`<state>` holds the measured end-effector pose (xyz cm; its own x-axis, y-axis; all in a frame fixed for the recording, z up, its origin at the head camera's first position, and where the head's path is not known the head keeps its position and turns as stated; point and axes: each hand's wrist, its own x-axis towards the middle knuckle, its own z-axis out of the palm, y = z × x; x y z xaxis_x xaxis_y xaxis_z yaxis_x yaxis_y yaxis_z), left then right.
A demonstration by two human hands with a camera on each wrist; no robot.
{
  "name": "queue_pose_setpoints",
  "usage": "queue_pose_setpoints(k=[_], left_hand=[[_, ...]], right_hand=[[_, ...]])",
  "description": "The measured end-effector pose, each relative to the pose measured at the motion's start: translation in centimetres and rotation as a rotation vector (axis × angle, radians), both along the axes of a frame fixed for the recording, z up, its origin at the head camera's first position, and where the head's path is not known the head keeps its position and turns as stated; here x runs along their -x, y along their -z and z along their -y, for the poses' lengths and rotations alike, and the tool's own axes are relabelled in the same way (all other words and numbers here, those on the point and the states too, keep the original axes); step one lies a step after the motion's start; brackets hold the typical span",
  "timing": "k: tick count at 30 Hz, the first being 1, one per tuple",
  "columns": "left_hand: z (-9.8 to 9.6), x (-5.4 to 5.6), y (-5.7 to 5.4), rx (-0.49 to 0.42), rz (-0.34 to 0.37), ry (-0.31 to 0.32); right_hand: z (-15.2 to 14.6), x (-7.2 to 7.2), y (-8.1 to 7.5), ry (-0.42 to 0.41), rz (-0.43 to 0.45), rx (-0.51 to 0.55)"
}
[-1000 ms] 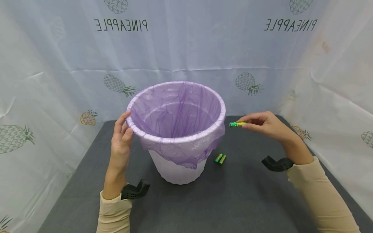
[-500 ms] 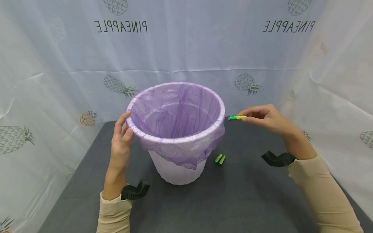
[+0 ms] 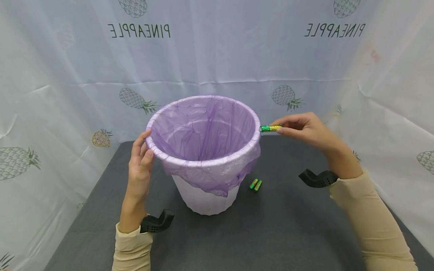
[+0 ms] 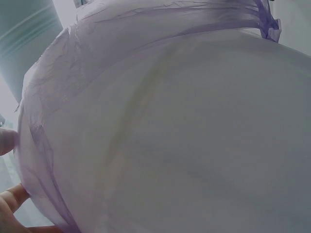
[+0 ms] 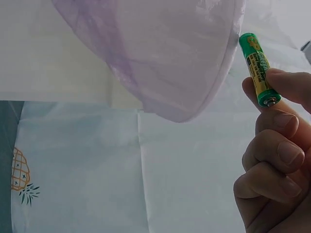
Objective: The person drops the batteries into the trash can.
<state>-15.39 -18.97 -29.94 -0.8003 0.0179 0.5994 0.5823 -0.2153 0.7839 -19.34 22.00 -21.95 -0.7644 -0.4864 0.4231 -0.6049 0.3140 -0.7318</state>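
Observation:
A white trash bin (image 3: 206, 199) stands upright, lined with a purple trash bag (image 3: 217, 180) folded down over its rim. My left hand (image 3: 139, 171) rests against the rim's left side, its fingertips and thumb touching the bag-covered edge from outside. In the left wrist view, fingers (image 4: 14, 199) show beside the bag. My right hand (image 3: 305, 130) pinches a green and yellow battery (image 3: 270, 128) between thumb and fingers, held sideways. The battery's far end is right at the bin's right rim. In the right wrist view, the remaining fingers curl below the battery (image 5: 258, 68).
Two more green batteries (image 3: 255, 184) lie side by side on the dark grey table (image 3: 271, 233), just right of the bin's base. A white curtain (image 3: 217, 45) with pineapple prints hangs behind and along both sides.
My right hand has risen and moved left with the battery, bringing it from beside the bin up to the rim. My left hand stays at the rim.

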Motion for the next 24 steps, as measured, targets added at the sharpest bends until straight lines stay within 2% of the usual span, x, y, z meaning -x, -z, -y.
queue_pose_setpoints(k=[6, 12, 21, 24], left_hand=[[0.1, 0.0, 0.0, 0.016, 0.007, -0.003], [0.0, -0.1, 0.0, 0.020, 0.025, -0.020], [0.0, -0.1, 0.0, 0.007, -0.020, 0.021], [0.0, -0.1, 0.0, 0.009, -0.015, 0.013]], right_hand=[[1.0, 0.2, -0.5, 0.027, -0.006, -0.015], [2.1, 0.5, -0.6, 0.041, 0.014, 0.030], [3.3, 1.1, -0.4, 0.030, 0.037, 0.066], [3.6, 1.3, -0.3, 0.018, 0.036, 0.072]])
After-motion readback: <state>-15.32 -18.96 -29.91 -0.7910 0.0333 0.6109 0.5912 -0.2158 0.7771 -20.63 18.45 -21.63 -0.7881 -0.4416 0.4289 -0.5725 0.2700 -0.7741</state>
